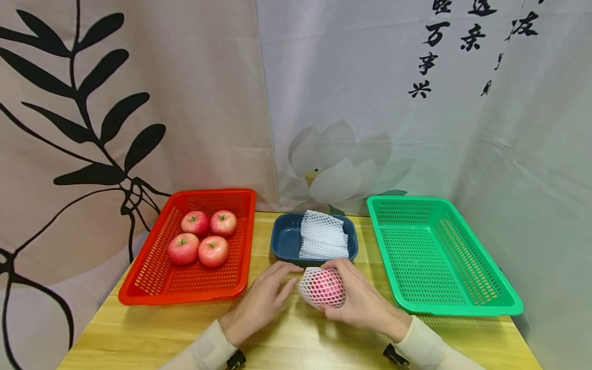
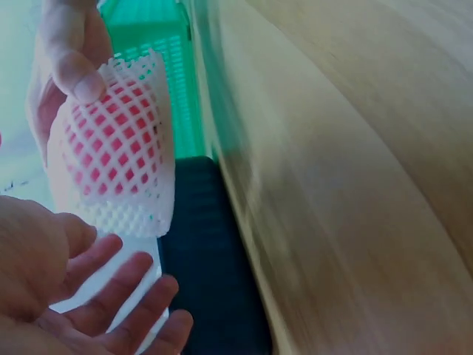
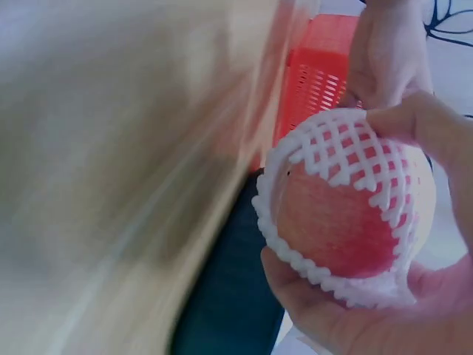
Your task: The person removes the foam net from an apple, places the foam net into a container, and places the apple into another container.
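Observation:
An apple (image 3: 332, 218) sits inside a white foam net sleeve (image 1: 311, 288), its red skin showing through the mesh. My right hand (image 1: 361, 298) grips the sleeved apple from the right, thumb and fingers round it. Just left of it is my left hand (image 1: 263, 295), apart from the sleeve, with fingers loosely extended and holding nothing in the left wrist view. Behind the hands, a dark blue tray (image 1: 288, 241) holds a stack of flat white foam nets (image 1: 324, 236). In the right wrist view, one end of the sleeve gapes and bares part of the apple.
On the left stands a red basket (image 1: 185, 297) with several bare apples (image 1: 214, 251) in it. A green basket (image 1: 416, 277) stands on the right. All rest on a wooden table (image 1: 296, 344), with a printed curtain (image 1: 222, 103) behind.

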Available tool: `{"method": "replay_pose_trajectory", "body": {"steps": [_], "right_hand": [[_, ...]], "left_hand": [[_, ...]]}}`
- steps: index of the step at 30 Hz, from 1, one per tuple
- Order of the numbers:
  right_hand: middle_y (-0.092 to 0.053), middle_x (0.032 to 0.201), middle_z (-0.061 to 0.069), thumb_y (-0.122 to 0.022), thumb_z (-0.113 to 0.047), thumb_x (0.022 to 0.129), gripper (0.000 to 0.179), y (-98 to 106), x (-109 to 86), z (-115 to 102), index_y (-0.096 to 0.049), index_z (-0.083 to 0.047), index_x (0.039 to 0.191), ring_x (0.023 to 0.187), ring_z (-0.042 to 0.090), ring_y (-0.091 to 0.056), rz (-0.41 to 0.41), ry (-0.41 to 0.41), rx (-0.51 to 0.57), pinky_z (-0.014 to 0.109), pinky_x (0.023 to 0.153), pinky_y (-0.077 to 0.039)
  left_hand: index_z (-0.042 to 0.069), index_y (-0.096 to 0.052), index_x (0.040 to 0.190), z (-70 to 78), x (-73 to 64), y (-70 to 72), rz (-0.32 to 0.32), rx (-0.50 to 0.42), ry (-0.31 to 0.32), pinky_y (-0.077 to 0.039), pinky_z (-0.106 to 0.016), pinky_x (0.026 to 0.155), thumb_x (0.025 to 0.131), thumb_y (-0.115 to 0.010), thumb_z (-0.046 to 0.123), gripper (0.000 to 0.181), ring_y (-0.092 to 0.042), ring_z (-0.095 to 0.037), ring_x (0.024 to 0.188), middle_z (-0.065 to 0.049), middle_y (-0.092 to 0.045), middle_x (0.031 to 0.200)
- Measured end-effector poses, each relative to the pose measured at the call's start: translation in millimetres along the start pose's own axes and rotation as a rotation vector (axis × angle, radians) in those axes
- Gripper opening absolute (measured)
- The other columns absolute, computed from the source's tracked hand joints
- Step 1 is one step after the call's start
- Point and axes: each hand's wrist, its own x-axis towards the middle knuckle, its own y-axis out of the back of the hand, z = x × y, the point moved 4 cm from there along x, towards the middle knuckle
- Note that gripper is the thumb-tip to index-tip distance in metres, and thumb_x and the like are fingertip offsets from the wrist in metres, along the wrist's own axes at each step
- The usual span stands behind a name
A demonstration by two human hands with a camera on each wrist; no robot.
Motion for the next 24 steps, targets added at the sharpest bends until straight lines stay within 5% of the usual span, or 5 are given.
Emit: {"method": "replay_pose_trajectory", "body": {"steps": [11,18,24], "right_hand": [[-0.073,0.141,-0.003,-0.103,-0.027,0.079,0.084,11.8,0.7,-8.6,-0.064,-0.013,0.152,0.119,0.01,-0.072,0.022,0.108,0.032,0.033,0.102,-0.068],[-0.075,0.143,-0.001,-0.103,-0.026,0.079,0.092,12.6,1.5,-11.2,-0.059,-0.014,0.159,0.117,0.01,-0.074,-0.011,0.101,0.056,0.031,0.099,-0.068],[-0.073,0.152,0.0,-0.104,-0.026,0.077,0.102,12.3,1.3,-14.2,-0.053,-0.015,0.165,0.122,0.012,-0.075,-0.041,0.091,0.046,0.034,0.103,-0.067]], "left_hand": [[0.011,-0.08,0.135,20.0,0.7,1.6,0.098,-0.052,-0.241,-0.07,-0.036,0.1,0.099,-0.094,0.009,0.039,-0.08,-0.02,0.113,-0.002,-0.077,0.125],[0.016,-0.072,0.152,31.2,-0.1,0.3,0.032,-0.091,-0.297,-0.064,-0.038,0.119,0.099,-0.094,0.016,0.057,-0.074,-0.018,0.138,0.002,-0.07,0.151],[0.02,-0.065,0.159,37.4,0.2,-6.7,-0.04,-0.095,-0.303,-0.064,-0.039,0.12,0.097,-0.097,0.021,0.07,-0.069,-0.019,0.144,0.0,-0.061,0.161]]}}
